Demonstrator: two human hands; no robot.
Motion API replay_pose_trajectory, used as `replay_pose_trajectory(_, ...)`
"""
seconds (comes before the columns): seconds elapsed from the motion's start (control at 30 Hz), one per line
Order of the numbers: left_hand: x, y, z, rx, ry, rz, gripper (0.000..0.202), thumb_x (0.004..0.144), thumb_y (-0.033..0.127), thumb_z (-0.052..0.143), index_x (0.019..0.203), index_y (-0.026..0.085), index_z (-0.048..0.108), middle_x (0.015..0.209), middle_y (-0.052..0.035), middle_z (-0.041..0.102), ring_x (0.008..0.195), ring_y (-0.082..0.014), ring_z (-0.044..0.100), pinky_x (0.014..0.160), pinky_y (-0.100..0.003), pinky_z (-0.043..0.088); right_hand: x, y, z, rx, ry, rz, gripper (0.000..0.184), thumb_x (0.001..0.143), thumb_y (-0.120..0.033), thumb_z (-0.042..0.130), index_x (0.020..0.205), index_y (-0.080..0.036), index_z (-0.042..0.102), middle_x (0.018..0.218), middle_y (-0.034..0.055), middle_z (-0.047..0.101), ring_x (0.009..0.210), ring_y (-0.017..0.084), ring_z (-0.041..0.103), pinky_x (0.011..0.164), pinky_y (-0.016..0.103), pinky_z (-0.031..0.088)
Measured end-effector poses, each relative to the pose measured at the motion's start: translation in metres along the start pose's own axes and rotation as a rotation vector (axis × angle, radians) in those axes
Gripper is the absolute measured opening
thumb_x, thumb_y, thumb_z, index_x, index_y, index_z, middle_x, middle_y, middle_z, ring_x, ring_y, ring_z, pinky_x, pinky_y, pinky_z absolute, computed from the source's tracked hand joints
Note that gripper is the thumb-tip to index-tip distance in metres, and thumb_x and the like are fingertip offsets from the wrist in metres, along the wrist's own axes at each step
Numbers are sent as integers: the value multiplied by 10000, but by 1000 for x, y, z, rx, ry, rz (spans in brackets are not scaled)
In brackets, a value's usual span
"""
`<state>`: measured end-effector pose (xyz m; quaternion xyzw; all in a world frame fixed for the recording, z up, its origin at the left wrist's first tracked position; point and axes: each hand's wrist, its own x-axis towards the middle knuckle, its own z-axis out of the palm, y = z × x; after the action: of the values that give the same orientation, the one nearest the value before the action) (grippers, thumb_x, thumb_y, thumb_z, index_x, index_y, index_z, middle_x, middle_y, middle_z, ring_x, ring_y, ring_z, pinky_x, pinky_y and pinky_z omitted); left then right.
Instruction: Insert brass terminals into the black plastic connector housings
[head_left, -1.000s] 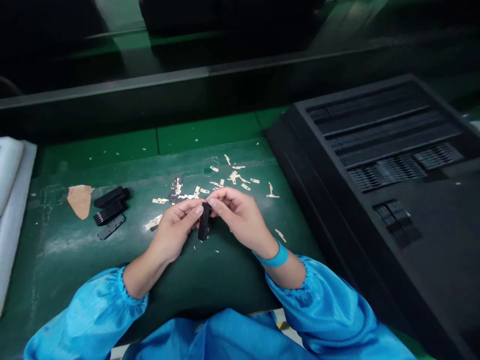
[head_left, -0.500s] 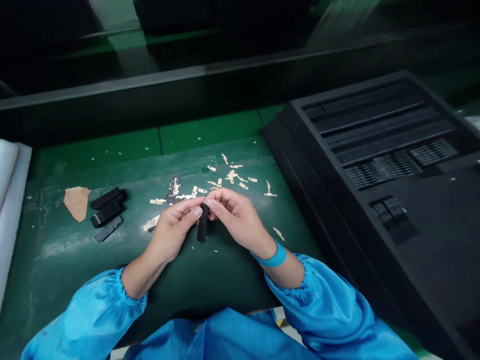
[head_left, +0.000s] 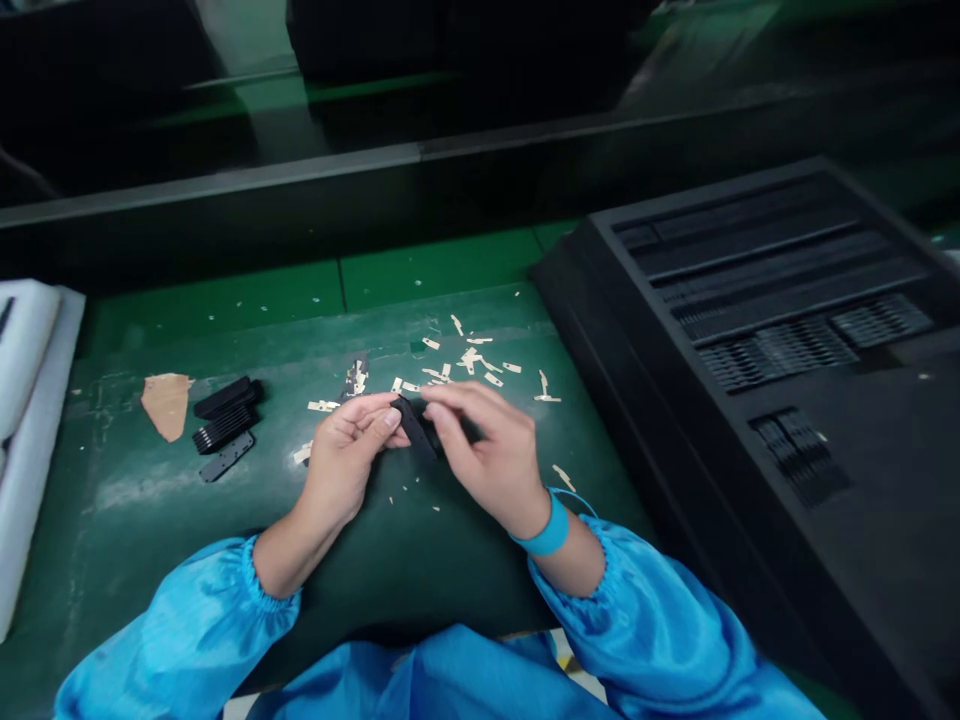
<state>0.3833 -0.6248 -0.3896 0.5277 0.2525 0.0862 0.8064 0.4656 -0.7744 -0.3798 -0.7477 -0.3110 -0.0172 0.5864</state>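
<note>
My left hand [head_left: 347, 455] and my right hand [head_left: 488, 450] meet over the green mat [head_left: 225, 540], both closed on a small flat black part [head_left: 417, 424] that lies tilted between the fingertips. The right hand is slightly blurred and covers the part's far end. Just beyond the fingers lie several small beige paper scraps [head_left: 469, 358]. Both arms wear shiny blue sleeves, and a blue band circles my right wrist [head_left: 546, 524].
A short stack of black parts [head_left: 223, 422] lies to the left, beside a tan paper scrap [head_left: 166, 402]. A large black slotted tray [head_left: 780, 330] fills the right side. White foam [head_left: 26, 380] lies at the left edge. A dark rail crosses behind.
The black part has turned from hanging nearly upright to lying tilted between the fingers. My right hand has shifted down and over it. The view has shifted slightly.
</note>
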Motion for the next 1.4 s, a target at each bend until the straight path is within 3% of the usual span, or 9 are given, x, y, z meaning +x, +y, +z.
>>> replay_pose_trajectory(0.1,-1,-1,0,3,25,27,230,792,296,862,996,212,796,807,-1,792,687,-101,729,705,-195,613,-4,-3,2,-146,-28,-206,259,962,-95,587,1107,-234,749,1028,59,784,946,183,752,849,322,640)
replay_pose_trajectory(0.33,-7,5,-3,295,45,202,198,866,279,785,1047,199,775,799,-4,785,692,-115,726,718,-220,609,-9,1,7,-238,-21,-315,306,938,-48,601,1180,-170,744,1053,94,788,950,173,761,858,281,652)
replay_pose_trajectory(0.5,-9,10,0,353,21,237,333,902,290,742,1218,196,698,786,12,751,706,-114,707,735,-227,590,-11,-1,8,-233,-14,-242,308,958,-105,599,1200,-222,748,995,65,791,866,175,758,792,294,657)
replay_pose_trajectory(0.67,-13,9,3,381,-8,212,329,907,324,731,1199,181,680,781,2,744,692,-126,690,709,-241,571,-10,-4,7,-181,-67,-111,287,966,-168,585,1171,-267,760,955,60,777,819,195,734,763,348,649)
replay_pose_trajectory(0.87,-13,8,3,368,-96,192,408,920,325,714,1295,191,626,814,-15,745,755,-147,705,730,-250,560,-2,-1,3,14,-240,-72,294,959,-164,540,1161,-257,732,908,50,671,826,178,659,748,347,602)
replay_pose_trajectory(0.97,-9,11,1,340,-53,207,466,923,326,709,1362,206,608,816,-4,730,742,-136,687,727,-244,561,-2,-3,3,128,-243,55,398,928,-193,607,1321,-256,606,974,36,642,787,151,640,732,321,595)
replay_pose_trajectory(1.07,-4,14,-3,358,18,223,418,917,352,713,1310,215,681,807,4,729,692,-121,665,712,-243,568,-6,-5,5,113,-197,146,304,916,-208,652,1216,-242,614,876,-2,636,694,123,621,677,274,575)
replay_pose_trajectory(1.23,-2,11,-4,245,114,135,325,838,415,794,1060,178,780,857,-44,789,706,-147,715,710,-263,603,-13,-4,8,-47,-205,67,157,913,-190,649,1063,-233,662,761,-18,671,631,123,638,621,250,554)
replay_pose_trajectory(1.4,-9,6,4,221,35,49,407,855,474,766,1136,180,758,956,-63,799,857,-206,752,781,-315,622,-16,0,11,-320,-113,-106,101,931,-164,586,929,-224,666,744,24,662,633,164,623,631,308,534)
